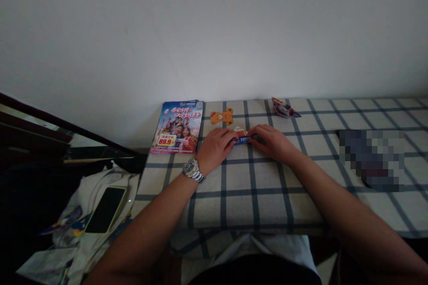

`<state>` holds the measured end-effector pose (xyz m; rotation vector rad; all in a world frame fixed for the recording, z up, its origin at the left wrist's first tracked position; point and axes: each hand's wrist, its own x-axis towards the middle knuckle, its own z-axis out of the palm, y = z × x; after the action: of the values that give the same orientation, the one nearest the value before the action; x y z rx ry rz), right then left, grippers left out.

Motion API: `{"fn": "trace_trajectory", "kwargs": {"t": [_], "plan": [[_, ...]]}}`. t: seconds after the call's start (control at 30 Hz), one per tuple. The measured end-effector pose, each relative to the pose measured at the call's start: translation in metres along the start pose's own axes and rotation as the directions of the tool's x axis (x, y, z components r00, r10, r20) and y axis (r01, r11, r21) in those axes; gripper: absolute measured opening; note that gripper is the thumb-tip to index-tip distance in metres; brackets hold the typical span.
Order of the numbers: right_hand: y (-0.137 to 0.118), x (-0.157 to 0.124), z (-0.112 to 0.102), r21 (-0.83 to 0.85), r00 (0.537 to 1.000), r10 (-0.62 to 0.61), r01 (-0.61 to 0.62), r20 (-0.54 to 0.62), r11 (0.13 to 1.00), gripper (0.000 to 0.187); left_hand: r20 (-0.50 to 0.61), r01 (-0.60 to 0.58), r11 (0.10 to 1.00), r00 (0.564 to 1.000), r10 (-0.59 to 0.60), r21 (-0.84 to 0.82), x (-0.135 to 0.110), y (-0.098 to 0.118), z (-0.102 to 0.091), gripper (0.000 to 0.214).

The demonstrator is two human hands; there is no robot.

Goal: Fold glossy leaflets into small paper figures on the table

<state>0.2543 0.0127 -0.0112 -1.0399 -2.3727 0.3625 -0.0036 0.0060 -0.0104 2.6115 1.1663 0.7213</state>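
A small folded piece of printed paper (pixel 243 137) lies on the checked tablecloth (pixel 254 187) near the wall. My left hand (pixel 216 148), with a metal wristwatch, rests curled at the paper's left end, fingers pressing on it. My right hand (pixel 272 141) pinches the paper's right end. Both hands lie low on the cloth, close together.
A colourful flyer (pixel 178 126) lies at the table's left edge. An orange bear-shaped cutout (pixel 222 116) and a folded paper boat (pixel 284 108) sit by the wall. A blurred dark patch (pixel 371 159) is at right. A phone (pixel 105 209) rests on clothes at left.
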Motion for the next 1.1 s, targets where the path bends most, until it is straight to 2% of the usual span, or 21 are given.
{"fn": "trace_trajectory", "kwargs": {"t": [0.43, 1.1], "plan": [[0.0031, 0.0006, 0.0041, -0.016, 0.996, -0.079, 0.079, -0.029, 0.997, 0.021, -0.009, -0.04, 0.999, 0.999, 0.04, -0.035, -0.0017, -0.0078, 0.0071, 0.028], [0.0033, -0.0017, 0.003, -0.068, 0.997, -0.079, 0.077, -0.023, 0.995, 0.025, 0.011, -0.042, 0.999, 0.999, 0.042, -0.022, -0.003, -0.003, 0.0046, 0.038]]}}
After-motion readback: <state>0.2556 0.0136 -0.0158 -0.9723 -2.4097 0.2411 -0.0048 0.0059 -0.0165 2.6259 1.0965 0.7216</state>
